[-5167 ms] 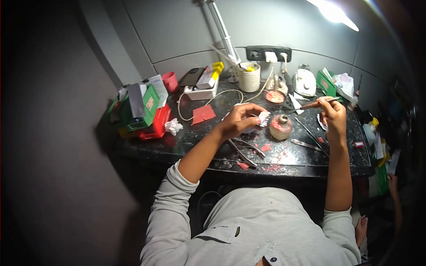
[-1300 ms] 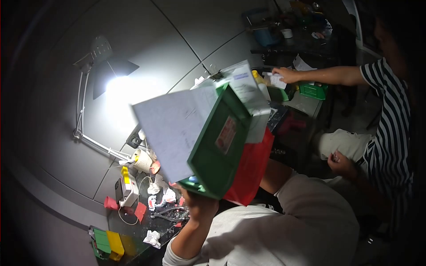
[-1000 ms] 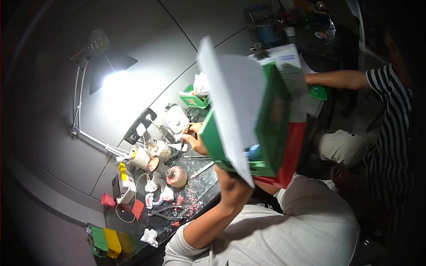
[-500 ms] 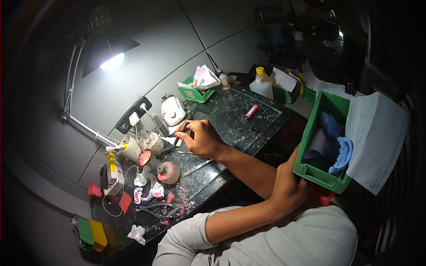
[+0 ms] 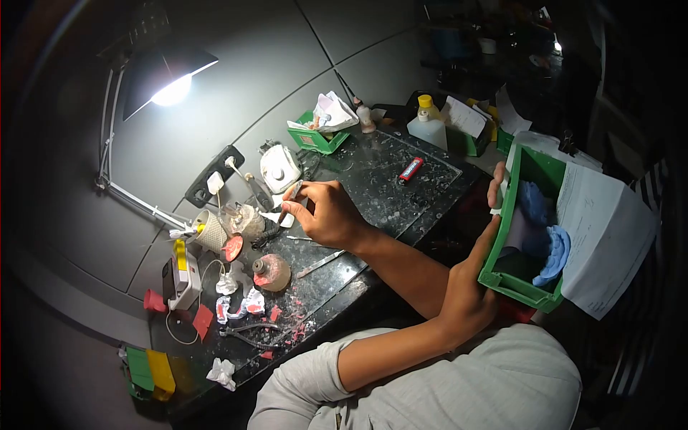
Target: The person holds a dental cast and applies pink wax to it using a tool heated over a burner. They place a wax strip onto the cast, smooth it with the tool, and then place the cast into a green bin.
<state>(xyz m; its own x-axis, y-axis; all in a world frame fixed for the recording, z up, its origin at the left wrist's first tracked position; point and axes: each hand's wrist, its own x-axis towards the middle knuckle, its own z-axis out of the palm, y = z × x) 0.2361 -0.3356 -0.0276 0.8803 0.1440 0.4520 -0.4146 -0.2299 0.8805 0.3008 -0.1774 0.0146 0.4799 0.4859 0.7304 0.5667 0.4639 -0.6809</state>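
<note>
My right hand (image 5: 330,215) is closed in a pinch round a slim tool (image 5: 296,189), mostly hidden by the fingers, over the black worktop. Off to the right, my left hand (image 5: 467,297) grips the near left side of a green box (image 5: 496,276). Inside it lie a blue dental impression (image 5: 555,256) and a second blue impression piece (image 5: 532,203). A written paper sheet (image 5: 605,236) hangs over the box's right side. Fingertips (image 5: 496,188) also show at its upper left edge, their hand hidden. Below my right hand lies a metal spatula (image 5: 320,264).
A stained bottle (image 5: 271,272), pliers (image 5: 251,335) and red scraps (image 5: 275,313) lie on the worktop's left. A red packet (image 5: 411,170), a second green box (image 5: 319,141) and a yellow-capped bottle (image 5: 427,129) stand farther back. A lit lamp (image 5: 172,89) hangs upper left.
Fingertips have appeared at the green box's upper left edge. My right hand stays pinched in nearly the same place, and the view has shifted slightly.
</note>
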